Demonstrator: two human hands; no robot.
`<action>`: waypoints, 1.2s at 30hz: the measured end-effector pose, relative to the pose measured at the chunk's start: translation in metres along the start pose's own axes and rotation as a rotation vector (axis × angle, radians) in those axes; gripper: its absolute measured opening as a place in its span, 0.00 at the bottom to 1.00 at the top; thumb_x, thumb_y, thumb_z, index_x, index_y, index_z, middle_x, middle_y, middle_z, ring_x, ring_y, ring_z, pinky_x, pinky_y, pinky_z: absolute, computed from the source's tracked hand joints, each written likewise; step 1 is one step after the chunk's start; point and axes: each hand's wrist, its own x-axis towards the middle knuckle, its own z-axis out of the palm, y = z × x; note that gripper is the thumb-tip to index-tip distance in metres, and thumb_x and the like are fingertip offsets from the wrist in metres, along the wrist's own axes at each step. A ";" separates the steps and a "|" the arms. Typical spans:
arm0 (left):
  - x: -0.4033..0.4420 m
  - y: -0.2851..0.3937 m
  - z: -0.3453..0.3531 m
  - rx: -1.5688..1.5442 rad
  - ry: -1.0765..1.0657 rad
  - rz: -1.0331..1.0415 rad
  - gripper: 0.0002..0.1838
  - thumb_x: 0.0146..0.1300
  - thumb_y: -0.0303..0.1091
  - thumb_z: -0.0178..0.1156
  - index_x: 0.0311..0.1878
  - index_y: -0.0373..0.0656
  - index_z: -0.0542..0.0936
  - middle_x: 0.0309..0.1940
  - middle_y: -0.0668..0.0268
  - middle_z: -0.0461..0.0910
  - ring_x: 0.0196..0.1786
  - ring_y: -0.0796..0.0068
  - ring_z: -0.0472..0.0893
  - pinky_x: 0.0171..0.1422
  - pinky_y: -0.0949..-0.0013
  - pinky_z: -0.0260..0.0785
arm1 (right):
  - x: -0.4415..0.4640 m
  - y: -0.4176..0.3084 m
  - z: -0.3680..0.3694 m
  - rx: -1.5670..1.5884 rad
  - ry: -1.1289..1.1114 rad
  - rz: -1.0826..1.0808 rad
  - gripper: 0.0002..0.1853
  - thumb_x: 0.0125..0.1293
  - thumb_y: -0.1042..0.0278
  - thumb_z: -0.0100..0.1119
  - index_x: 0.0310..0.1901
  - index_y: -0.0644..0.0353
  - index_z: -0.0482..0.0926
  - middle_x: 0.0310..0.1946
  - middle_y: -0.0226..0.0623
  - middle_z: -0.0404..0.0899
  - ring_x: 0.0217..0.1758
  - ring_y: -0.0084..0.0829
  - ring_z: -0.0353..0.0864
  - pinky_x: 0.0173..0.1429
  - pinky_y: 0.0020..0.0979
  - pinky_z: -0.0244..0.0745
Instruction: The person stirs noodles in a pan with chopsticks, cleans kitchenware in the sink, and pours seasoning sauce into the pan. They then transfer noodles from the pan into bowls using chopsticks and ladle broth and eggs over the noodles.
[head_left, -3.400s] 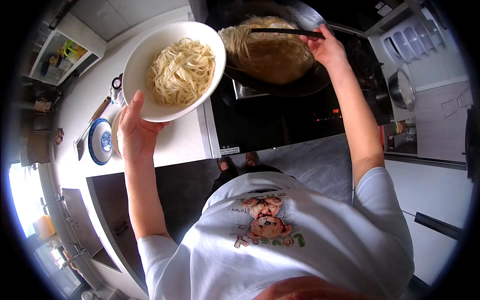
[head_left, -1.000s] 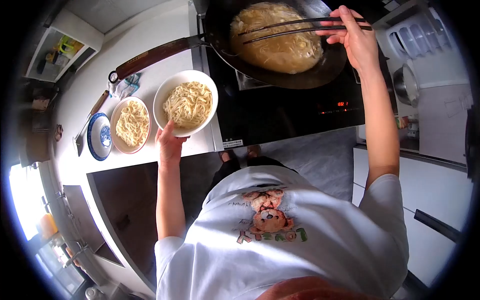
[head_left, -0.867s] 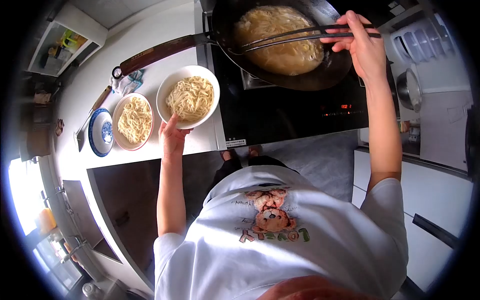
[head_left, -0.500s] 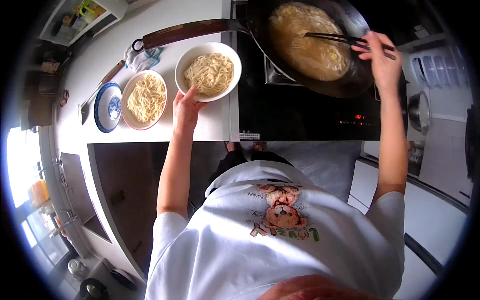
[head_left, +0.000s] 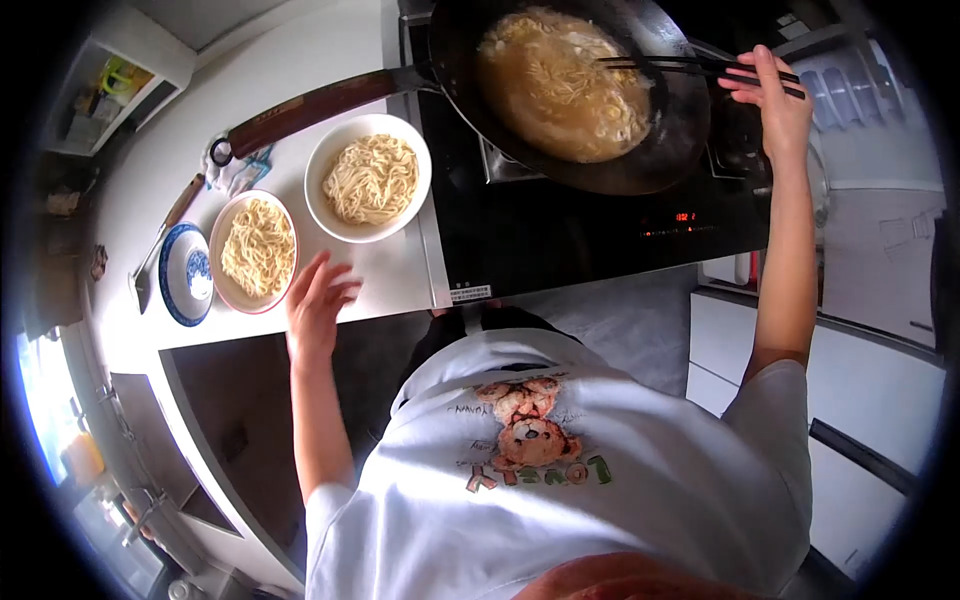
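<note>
My right hand grips a pair of dark chopsticks, whose tips reach into the brothy noodles in the wok. Nothing is in my left hand; its fingers are apart, just above the counter's front edge. It is nearest to a red-rimmed bowl of noodles on its left and a white bowl above it. That white bowl also holds noodles and stands close to the hob.
A blue-and-white dish and a ladle lie at the left of the counter. The wok's long handle sticks out over the counter, beside a crumpled cloth. A red display glows on the black hob.
My left hand has let go of the white bowl and drawn back toward the counter's edge. My right hand still holds the chopsticks in the wok. The whole view has shifted.
</note>
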 end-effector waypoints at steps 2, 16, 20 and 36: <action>-0.024 0.007 -0.041 -0.027 0.074 -0.036 0.17 0.62 0.33 0.48 0.53 0.34 0.68 0.38 0.53 0.77 0.33 0.66 0.79 0.33 0.74 0.71 | 0.005 0.013 -0.006 -0.077 0.068 0.045 0.22 0.61 0.50 0.50 0.36 0.66 0.76 0.30 0.40 0.79 0.29 0.29 0.81 0.28 0.19 0.73; 0.010 0.036 -0.240 -0.317 0.579 0.110 0.26 0.57 0.35 0.57 0.52 0.31 0.58 0.44 0.41 0.68 0.44 0.54 0.76 0.41 0.67 0.77 | -0.011 0.012 0.002 -0.012 -0.067 0.127 0.21 0.60 0.51 0.52 0.36 0.65 0.76 0.31 0.40 0.78 0.28 0.30 0.81 0.25 0.19 0.73; 0.026 0.042 -0.268 -0.401 0.557 0.092 0.20 0.59 0.34 0.53 0.49 0.29 0.63 0.44 0.40 0.69 0.45 0.53 0.76 0.43 0.67 0.77 | -0.008 -0.006 -0.026 -0.119 0.001 0.203 0.21 0.58 0.50 0.54 0.36 0.65 0.76 0.33 0.41 0.77 0.27 0.32 0.81 0.24 0.20 0.73; 0.060 0.032 -0.329 -0.392 0.482 0.068 0.10 0.53 0.18 0.46 0.38 0.21 0.64 0.34 0.43 0.74 0.41 0.53 0.78 0.39 0.71 0.77 | -0.020 0.035 0.042 0.360 -0.139 0.341 0.20 0.62 0.53 0.49 0.46 0.63 0.70 0.41 0.46 0.76 0.32 0.36 0.81 0.23 0.20 0.71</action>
